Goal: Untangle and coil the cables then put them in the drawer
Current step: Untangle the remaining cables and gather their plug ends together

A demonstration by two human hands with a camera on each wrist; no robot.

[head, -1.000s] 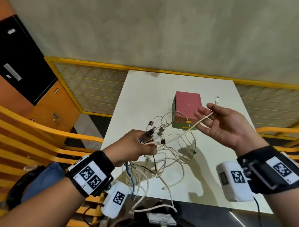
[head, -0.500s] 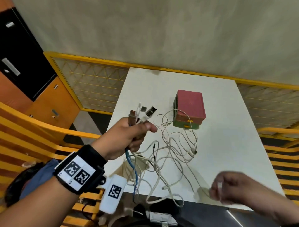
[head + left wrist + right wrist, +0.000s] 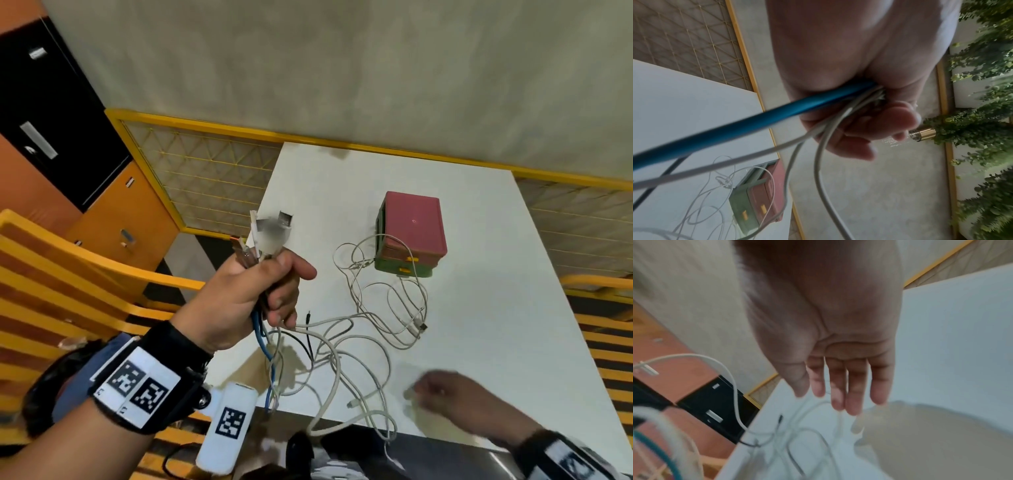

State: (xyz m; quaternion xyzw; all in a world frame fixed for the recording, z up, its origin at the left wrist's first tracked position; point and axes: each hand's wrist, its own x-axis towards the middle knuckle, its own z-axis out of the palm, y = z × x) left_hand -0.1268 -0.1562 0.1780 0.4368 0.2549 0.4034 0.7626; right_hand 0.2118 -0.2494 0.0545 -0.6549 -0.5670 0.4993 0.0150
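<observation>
My left hand (image 3: 291, 294) is raised over the table's left side and grips a bundle of cable ends, its USB plugs (image 3: 270, 233) sticking up from the fist. A blue cable (image 3: 735, 129), white cables and a thin black one hang from it into the tangle (image 3: 359, 342) on the white table (image 3: 496, 291). My right hand (image 3: 838, 394) hovers low near the table's front edge, blurred, with straight fingers just above a white plug (image 3: 858, 424). The small red and green drawer box (image 3: 411, 236) stands behind the tangle, drawers closed.
Yellow slatted chairs (image 3: 68, 274) stand to the left and right of the table. An orange and black cabinet (image 3: 51, 120) is at far left. White cable loops (image 3: 346, 425) hang over the table's front edge. A yellow-framed mesh rail (image 3: 205, 178) runs behind.
My left hand lifted the bundle of plugs higher and to the left. My right hand let go of the white cable near the box and dropped to the table's front edge.
</observation>
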